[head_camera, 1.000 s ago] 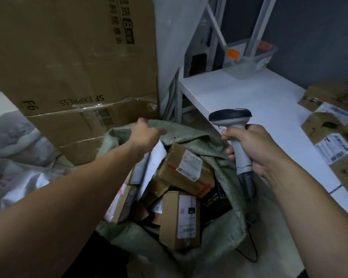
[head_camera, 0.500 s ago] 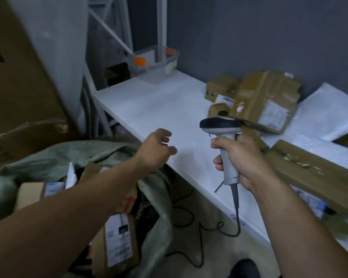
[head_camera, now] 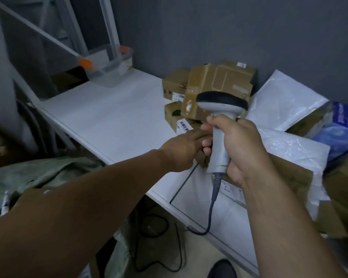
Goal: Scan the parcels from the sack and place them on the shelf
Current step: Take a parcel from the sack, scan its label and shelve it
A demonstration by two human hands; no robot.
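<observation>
Right hand [head_camera: 239, 149] is wrapped round the scanner [head_camera: 219, 137]. Left hand [head_camera: 181, 151] extends over the shelf [head_camera: 113, 117] toward the parcels [head_camera: 215, 85] there. Its fingertips are hidden, so its grip cannot be told. Sack [head_camera: 38, 173] lies lower left. Judged step: scanning. Next, a label must face the scanner.

I see a dark grey wall [head_camera: 229, 27] behind a long white shelf [head_camera: 113, 109], whose white metal frame [head_camera: 109, 27] rises with a diagonal brace at the far left end. A clear plastic tub [head_camera: 111, 65] with orange clips stands there. Below the shelf edge, black cables [head_camera: 159, 227] loop over a pale floor [head_camera: 199, 251] in dim, cool light.
</observation>
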